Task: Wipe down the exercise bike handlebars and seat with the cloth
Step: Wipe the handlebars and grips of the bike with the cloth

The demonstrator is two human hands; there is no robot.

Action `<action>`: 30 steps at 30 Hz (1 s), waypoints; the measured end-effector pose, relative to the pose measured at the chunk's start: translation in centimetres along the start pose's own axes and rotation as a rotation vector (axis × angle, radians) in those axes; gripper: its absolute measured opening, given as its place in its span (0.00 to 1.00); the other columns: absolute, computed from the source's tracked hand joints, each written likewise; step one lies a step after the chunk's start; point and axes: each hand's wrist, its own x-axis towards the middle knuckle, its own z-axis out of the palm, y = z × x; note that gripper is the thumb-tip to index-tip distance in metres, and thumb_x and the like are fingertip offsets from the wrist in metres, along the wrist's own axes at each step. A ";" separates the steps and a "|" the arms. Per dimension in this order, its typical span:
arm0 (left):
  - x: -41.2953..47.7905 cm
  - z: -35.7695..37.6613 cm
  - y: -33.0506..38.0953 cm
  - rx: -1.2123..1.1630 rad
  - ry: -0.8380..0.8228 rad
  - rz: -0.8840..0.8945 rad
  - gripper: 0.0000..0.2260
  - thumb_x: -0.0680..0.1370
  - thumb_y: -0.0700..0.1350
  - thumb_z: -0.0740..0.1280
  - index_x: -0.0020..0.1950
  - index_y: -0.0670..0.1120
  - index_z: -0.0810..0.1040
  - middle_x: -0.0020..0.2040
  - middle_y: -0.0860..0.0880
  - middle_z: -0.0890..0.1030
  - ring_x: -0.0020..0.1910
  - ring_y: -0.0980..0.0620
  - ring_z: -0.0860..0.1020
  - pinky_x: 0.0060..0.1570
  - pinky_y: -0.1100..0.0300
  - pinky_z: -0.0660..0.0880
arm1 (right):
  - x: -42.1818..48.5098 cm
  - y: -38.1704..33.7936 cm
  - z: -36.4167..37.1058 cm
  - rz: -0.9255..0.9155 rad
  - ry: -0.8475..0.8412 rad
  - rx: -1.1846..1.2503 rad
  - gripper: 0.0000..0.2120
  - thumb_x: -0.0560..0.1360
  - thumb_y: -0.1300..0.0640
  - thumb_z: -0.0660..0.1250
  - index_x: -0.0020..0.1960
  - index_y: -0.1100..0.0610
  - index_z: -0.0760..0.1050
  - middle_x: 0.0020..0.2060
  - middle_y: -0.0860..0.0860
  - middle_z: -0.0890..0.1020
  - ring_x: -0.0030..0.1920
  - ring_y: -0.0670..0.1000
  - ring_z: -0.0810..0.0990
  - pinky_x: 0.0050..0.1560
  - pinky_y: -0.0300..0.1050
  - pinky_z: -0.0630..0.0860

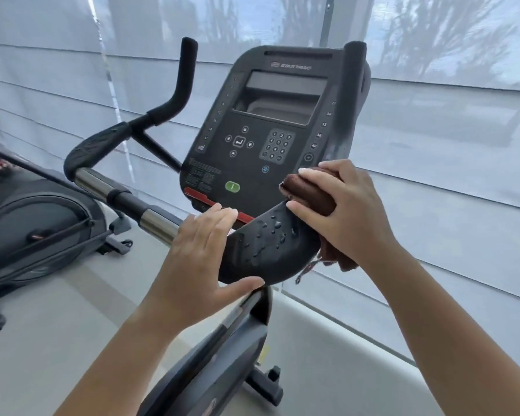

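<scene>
The exercise bike's black handlebar (pixel 261 244) curves across the middle of the view, its right pad dotted with water drops. A brown cloth (pixel 309 193) is wrapped over the right bend of the bar, and my right hand (pixel 342 211) grips it there against the bar. A corner of the cloth hangs below the hand. My left hand (pixel 198 253) rests on the handlebar left of the wet pad, fingers straight on top and thumb underneath. The bike's console (pixel 270 130) stands behind the hands. The seat is out of view.
Upright black grips rise at the left (pixel 180 85) and right (pixel 350 94) of the console. A second exercise machine (pixel 33 223) stands on the floor at the left. Grey window blinds (pixel 448 160) close off the back and right. The bike's frame (pixel 219 355) runs down below the hands.
</scene>
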 end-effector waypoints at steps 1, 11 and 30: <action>0.0 0.2 0.0 -0.009 0.000 -0.004 0.37 0.71 0.66 0.56 0.66 0.37 0.66 0.64 0.40 0.72 0.67 0.41 0.66 0.67 0.44 0.56 | -0.1 0.0 0.2 -0.014 -0.004 -0.019 0.24 0.68 0.37 0.65 0.60 0.47 0.76 0.58 0.50 0.74 0.57 0.56 0.71 0.54 0.43 0.67; -0.8 0.3 -1.3 0.000 -0.045 0.020 0.37 0.71 0.69 0.53 0.61 0.39 0.72 0.58 0.42 0.77 0.63 0.43 0.72 0.67 0.49 0.58 | 0.1 -0.1 0.2 -0.015 -0.040 -0.058 0.18 0.71 0.42 0.63 0.59 0.44 0.76 0.57 0.50 0.73 0.54 0.57 0.72 0.50 0.42 0.64; 0.5 0.3 -4.8 -0.326 -0.017 0.217 0.27 0.66 0.66 0.65 0.50 0.44 0.78 0.42 0.51 0.81 0.42 0.49 0.76 0.47 0.57 0.67 | -6.2 -7.7 0.4 0.081 0.017 -0.211 0.17 0.67 0.50 0.69 0.55 0.49 0.80 0.50 0.53 0.76 0.45 0.53 0.79 0.45 0.42 0.74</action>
